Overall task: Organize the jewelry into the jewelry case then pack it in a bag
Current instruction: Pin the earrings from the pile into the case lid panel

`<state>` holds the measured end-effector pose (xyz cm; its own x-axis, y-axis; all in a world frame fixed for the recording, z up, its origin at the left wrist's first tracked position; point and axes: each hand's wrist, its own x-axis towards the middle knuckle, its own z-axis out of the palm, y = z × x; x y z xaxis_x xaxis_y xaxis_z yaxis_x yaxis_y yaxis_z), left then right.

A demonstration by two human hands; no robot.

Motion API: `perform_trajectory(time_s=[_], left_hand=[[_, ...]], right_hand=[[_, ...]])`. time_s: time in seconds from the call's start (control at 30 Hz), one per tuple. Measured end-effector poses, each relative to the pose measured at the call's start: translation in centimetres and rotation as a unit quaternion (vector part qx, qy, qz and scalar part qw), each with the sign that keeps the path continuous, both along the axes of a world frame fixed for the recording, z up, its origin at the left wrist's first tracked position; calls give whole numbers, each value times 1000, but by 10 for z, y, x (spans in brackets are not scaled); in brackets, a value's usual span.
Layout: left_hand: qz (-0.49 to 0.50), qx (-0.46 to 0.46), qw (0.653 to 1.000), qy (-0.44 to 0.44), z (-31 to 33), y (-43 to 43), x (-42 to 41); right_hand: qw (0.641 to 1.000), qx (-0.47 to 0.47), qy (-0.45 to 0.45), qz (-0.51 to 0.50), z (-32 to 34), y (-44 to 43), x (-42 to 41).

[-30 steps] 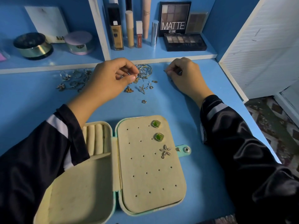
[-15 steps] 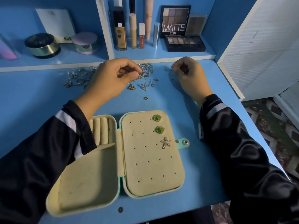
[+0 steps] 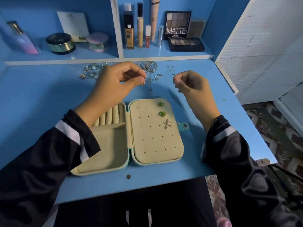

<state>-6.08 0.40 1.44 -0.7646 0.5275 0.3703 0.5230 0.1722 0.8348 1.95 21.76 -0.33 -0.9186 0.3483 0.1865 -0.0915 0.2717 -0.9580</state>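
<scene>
Whereas half a second ago both hands worked low at the loose jewelry, the left hand (image 3: 118,82) now hangs higher, pinching a small gold earring (image 3: 142,83). The open jewelry case (image 3: 155,145) lies on the bench (image 3: 164,177) beneath. The right hand (image 3: 193,86) has lifted too, fingers curled; I cannot tell whether it holds anything.

Blue bench (image 3: 41,102), shelf (image 3: 91,54) with eyeshadow palettes (image 3: 186,44), foundation bottle (image 3: 129,32), round jars (image 3: 60,43), perfume bottle (image 3: 23,39), patterned floor (image 3: 278,128)
</scene>
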Motion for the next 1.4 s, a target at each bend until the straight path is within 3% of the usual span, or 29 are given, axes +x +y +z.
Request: perform_trajectory(time_s=[0.63, 0.93, 1.4], left_hand=[[3, -2, 999, -32, -2, -10, 88], [1, 0, 999, -40, -11, -8, 111], [-1, -14, 999, -42, -18, -7, 118]], right_hand=[[966, -258, -12, 5, -18, -30, 84], [952, -306, -14, -3, -26, -35, 101], [964, -266, -15, -4, -29, -38, 113]])
